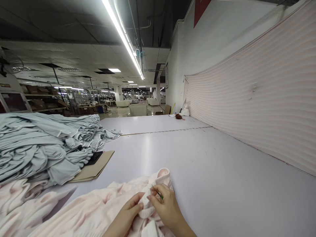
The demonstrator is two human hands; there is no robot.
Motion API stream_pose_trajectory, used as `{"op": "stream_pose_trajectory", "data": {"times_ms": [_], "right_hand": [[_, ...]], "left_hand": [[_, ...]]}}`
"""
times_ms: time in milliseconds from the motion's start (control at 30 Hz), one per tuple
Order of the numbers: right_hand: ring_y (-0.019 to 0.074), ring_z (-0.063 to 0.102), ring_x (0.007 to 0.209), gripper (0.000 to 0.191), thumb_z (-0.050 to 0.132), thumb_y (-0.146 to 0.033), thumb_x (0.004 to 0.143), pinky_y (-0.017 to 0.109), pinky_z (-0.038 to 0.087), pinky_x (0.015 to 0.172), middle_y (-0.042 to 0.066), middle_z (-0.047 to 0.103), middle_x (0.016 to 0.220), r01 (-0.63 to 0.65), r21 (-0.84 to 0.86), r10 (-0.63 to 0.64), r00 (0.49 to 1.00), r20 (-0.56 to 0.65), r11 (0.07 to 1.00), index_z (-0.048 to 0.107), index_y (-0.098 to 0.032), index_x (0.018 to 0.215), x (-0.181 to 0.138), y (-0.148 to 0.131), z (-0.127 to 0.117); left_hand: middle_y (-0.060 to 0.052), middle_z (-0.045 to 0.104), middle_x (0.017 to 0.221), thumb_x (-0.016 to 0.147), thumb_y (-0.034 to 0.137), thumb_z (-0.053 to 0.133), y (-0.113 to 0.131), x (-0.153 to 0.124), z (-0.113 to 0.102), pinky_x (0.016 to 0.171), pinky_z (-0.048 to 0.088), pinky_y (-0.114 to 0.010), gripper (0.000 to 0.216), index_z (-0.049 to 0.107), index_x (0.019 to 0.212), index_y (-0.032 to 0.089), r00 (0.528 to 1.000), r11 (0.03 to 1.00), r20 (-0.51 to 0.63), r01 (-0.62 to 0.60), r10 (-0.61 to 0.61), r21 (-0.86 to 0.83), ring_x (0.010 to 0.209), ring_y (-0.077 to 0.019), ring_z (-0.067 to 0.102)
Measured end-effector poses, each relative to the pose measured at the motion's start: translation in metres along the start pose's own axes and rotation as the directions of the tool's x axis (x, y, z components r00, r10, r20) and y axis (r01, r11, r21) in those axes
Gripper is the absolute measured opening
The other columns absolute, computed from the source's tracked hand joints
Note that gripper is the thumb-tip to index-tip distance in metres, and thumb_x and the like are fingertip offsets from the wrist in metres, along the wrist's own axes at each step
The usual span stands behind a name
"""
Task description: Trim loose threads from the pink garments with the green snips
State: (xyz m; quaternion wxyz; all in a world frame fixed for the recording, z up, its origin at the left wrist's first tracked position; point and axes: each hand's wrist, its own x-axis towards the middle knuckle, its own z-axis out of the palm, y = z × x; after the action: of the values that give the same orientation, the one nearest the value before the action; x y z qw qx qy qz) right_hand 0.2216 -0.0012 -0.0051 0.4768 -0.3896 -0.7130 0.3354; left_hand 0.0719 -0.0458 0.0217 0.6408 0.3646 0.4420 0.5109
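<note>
A pale pink garment point(108, 200) lies bunched at the table's near edge, with a white ribbed band point(147, 210) between my hands. My left hand point(132, 210) is closed on this band, thumb and fingers pinching its edge. In my right hand point(166, 204) is a small, thin pointed tool point(161, 197) with a dark tip and a green part, perhaps thread snips. Its point lies close to the band, and the fingers cover most of it. Beyond my hands, a rounded ribbed opening point(163, 171) of the garment stands up slightly.
A large heap of grey-blue garments point(44, 141) fills the table's left side. Brown cardboard point(98, 168) and a flat black object point(95, 158) lie beside it. Pink-striped cloth point(259, 98) hangs along the right wall. A brown bundle point(178, 116) sits at the far end.
</note>
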Motion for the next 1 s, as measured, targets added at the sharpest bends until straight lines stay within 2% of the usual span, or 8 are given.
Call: {"op": "stream_pose_trajectory", "data": {"times_ms": [133, 300, 367, 467, 533, 667, 867, 1000], "right_hand": [[0.0172, 0.056, 0.073, 0.01, 0.059, -0.018, 0.082, 0.026, 0.04, 0.065, 0.001, 0.057, 0.077, 0.072, -0.014, -0.073, 0.996, -0.052, 0.997, 0.059, -0.019, 0.072, 0.0, 0.001, 0.011], [0.0157, 0.052, 0.068, 0.017, 0.054, -0.031, 0.086, 0.026, 0.042, 0.064, -0.002, 0.052, 0.069, -0.073, 0.321, 0.088, 0.996, -0.032, 0.944, 0.054, -0.019, 0.074, 0.003, 0.016, 0.015], [0.016, 0.053, 0.069, 0.015, 0.058, -0.032, 0.084, 0.026, 0.044, 0.066, -0.002, 0.055, 0.072, -0.115, 0.372, 0.131, 0.991, -0.017, 0.921, 0.056, -0.019, 0.079, 0.001, 0.019, 0.008], [0.0186, 0.058, 0.077, 0.013, 0.067, -0.027, 0.077, 0.027, 0.046, 0.071, 0.0, 0.06, 0.081, -0.109, 0.247, 0.1, 0.994, 0.05, 0.963, 0.062, -0.018, 0.084, -0.005, 0.015, -0.007], [0.021, 0.061, 0.084, 0.012, 0.067, -0.027, 0.078, 0.029, 0.047, 0.075, 0.003, 0.064, 0.087, -0.073, 0.131, 0.061, 0.994, 0.093, 0.989, 0.066, -0.018, 0.087, -0.009, 0.009, -0.015], [0.0213, 0.064, 0.083, 0.014, 0.061, -0.025, 0.084, 0.029, 0.047, 0.074, 0.005, 0.067, 0.088, -0.008, -0.046, 0.011, 0.998, 0.059, 0.999, 0.072, -0.019, 0.092, -0.013, 0.002, -0.015], [0.0201, 0.064, 0.075, 0.02, 0.056, -0.019, 0.087, 0.027, 0.046, 0.065, 0.004, 0.068, 0.083, 0.081, -0.141, -0.082, 0.997, 0.003, 0.987, 0.075, -0.022, 0.092, -0.01, 0.004, -0.005], [0.0198, 0.065, 0.074, 0.019, 0.056, -0.02, 0.086, 0.026, 0.047, 0.064, 0.004, 0.069, 0.082, 0.09, -0.108, -0.091, 0.996, 0.001, 0.99, 0.075, -0.023, 0.092, -0.011, 0.008, -0.004]], "left_hand": [[-0.002, 0.077, 0.093, 0.063, 0.032, 0.079, -0.001, -0.005, 0.003, 0.089, 0.049, -0.032, 0.027, 0.074, 0.087, 0.022, 0.999, 0.999, 0.022, -0.024, 0.023, 0.022, 0.098, -0.0256, 0.067], [-0.003, 0.077, 0.087, 0.063, 0.034, 0.082, 0.0, -0.006, 0.002, 0.084, 0.05, -0.029, 0.026, 0.073, 0.085, 0.021, 0.999, 0.999, -0.028, 0.024, -0.025, -0.023, 0.095, -0.0248, 0.068], [-0.002, 0.077, 0.084, 0.062, 0.029, 0.083, 0.001, -0.006, 0.001, 0.083, 0.051, -0.027, 0.026, 0.074, 0.085, 0.021, 0.996, 0.995, -0.075, 0.043, -0.049, -0.085, 0.094, -0.0238, 0.069], [-0.002, 0.078, 0.083, 0.063, 0.024, 0.082, 0.003, -0.006, 0.001, 0.082, 0.051, -0.026, 0.024, 0.074, 0.085, 0.022, 0.991, 0.991, -0.119, 0.037, -0.053, -0.126, 0.093, -0.0223, 0.07], [-0.002, 0.078, 0.082, 0.064, 0.022, 0.081, 0.004, -0.007, 0.003, 0.081, 0.051, -0.025, 0.022, 0.074, 0.085, 0.021, 0.989, 0.99, -0.137, 0.026, -0.046, -0.14, 0.093, -0.0214, 0.07], [-0.001, 0.079, 0.085, 0.062, 0.024, 0.082, 0.004, -0.008, 0.006, 0.08, 0.052, -0.026, 0.024, 0.073, 0.084, 0.021, 0.99, 0.986, -0.129, 0.033, -0.054, -0.163, 0.092, -0.0216, 0.071], [-0.001, 0.079, 0.087, 0.058, 0.029, 0.086, -0.003, -0.005, -0.001, 0.081, 0.052, -0.028, 0.031, 0.073, 0.086, 0.023, 0.989, 0.987, -0.129, 0.047, -0.068, -0.155, 0.096, -0.0233, 0.07], [-0.003, 0.079, 0.09, 0.057, 0.028, 0.085, -0.004, -0.004, -0.002, 0.083, 0.052, -0.032, 0.031, 0.073, 0.085, 0.023, 0.982, 0.99, -0.178, 0.039, -0.064, -0.137, 0.098, -0.0267, 0.07]]}}
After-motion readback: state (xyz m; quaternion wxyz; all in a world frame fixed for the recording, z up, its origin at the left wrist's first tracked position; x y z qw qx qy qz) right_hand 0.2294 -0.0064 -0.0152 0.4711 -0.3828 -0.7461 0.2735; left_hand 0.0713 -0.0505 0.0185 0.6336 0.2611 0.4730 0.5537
